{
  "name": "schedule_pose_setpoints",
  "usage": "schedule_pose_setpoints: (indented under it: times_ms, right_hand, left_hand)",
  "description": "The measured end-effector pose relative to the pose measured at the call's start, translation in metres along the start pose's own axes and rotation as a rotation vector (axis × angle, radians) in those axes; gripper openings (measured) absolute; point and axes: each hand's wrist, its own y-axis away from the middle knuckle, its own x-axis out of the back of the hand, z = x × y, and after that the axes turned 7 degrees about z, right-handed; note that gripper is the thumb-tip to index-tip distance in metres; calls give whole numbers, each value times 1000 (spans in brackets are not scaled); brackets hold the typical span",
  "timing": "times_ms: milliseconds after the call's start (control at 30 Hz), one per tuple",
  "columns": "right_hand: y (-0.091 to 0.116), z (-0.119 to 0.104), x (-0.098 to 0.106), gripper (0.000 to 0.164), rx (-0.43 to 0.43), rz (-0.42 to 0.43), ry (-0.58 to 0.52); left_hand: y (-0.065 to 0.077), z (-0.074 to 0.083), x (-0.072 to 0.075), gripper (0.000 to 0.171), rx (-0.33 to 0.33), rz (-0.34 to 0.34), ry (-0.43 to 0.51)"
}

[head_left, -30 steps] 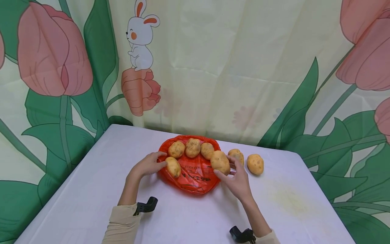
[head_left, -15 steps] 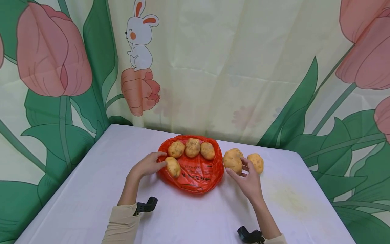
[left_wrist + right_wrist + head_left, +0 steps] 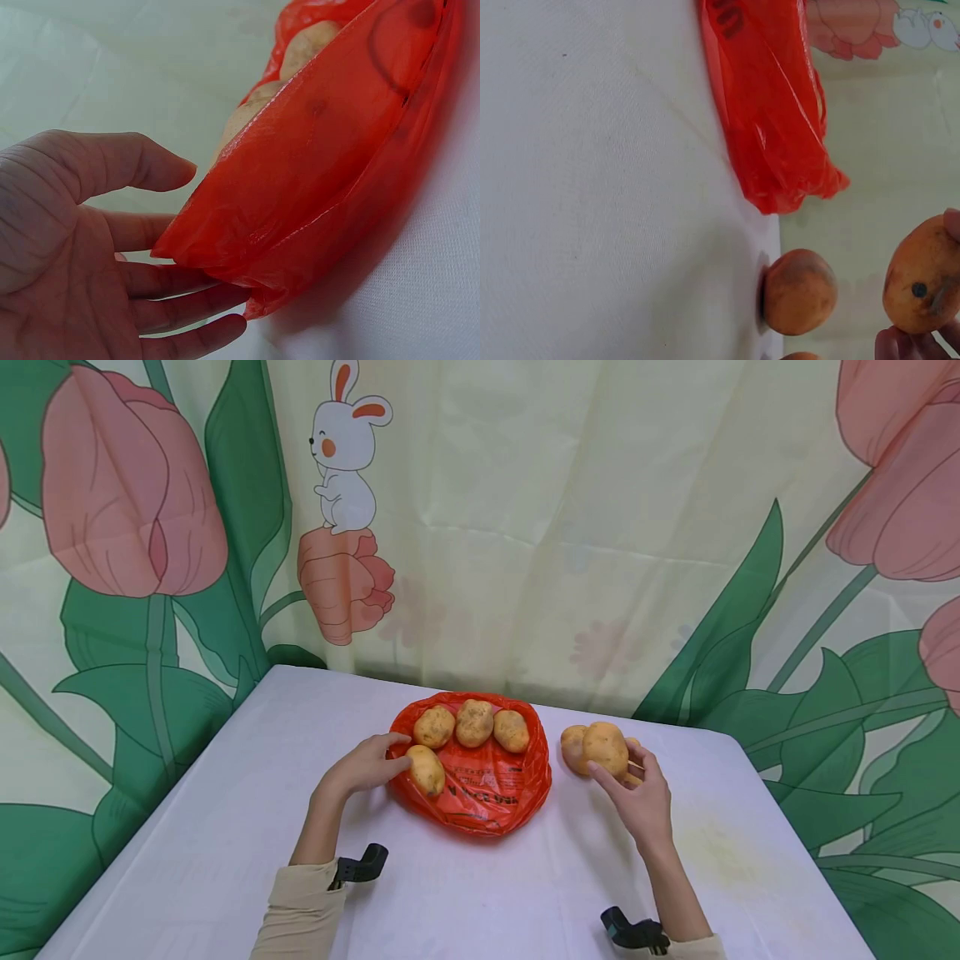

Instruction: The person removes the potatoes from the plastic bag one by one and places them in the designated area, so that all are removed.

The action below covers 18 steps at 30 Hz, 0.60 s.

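Note:
A red plastic bag lies spread on the table with its mouth rolled wide. Several potatoes are in it, among them one at the left and one at the back middle. My left hand is at the bag's left rim. In the left wrist view its fingers stretch along the bag's edge, the thumb held apart. Right of the bag, my right hand holds a potato between thumb and fingers, raised above the table. In the right wrist view this potato shows a dark spot.
Beside the bag, a potato rests on the white-covered table. Another potato is mostly hidden behind the held one and my right hand. A printed curtain hangs behind the table's far edge.
My right hand has carried its potato rightward, from over the bag's right rim to above the loose potatoes on the table. My left hand has stayed in place.

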Motion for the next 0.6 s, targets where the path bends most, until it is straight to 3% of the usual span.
schedule_pose_setpoints:
  times_ms: [600]
  right_hand:
    - [-15,13,18,84,96,134,109]
  left_hand:
    - [0,0,0,53,16,-11,3]
